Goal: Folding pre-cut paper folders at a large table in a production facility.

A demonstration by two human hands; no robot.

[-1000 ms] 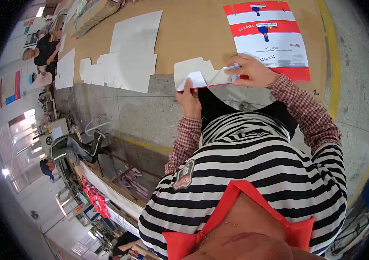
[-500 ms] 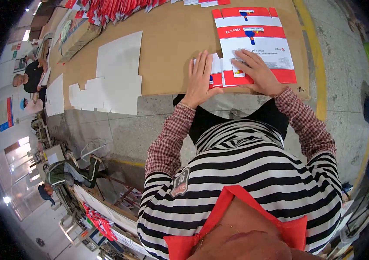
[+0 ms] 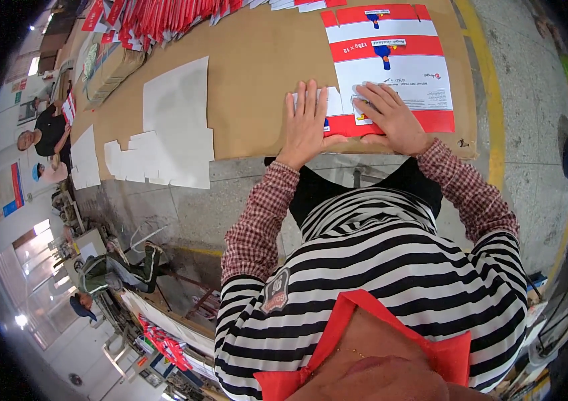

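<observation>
A flat red and white printed carton sheet (image 3: 391, 73) with blue figures lies at the table's near right part. My right hand (image 3: 394, 120) rests on its lower left area with fingers stretched out. To the left, my left hand (image 3: 307, 127) lies flat, fingers pointing away from me, over a narrower red and white flap (image 3: 334, 100) beside the sheet. Both palms press near the table's front edge, thumbs toward each other. Part of the flap is hidden under the hands.
Plain white die-cut sheets (image 3: 177, 120) lie on the brown tabletop (image 3: 264, 73) to the left. At the back is a heap of folded red and white cartons (image 3: 170, 20), next to a bundled stack (image 3: 115, 70). Other people (image 3: 50, 134) are at the far left.
My right hand has shifted slightly down with its fingers still spread. The left hand stays over the flap. At the far left, a person now holds up a red and white sheet.
</observation>
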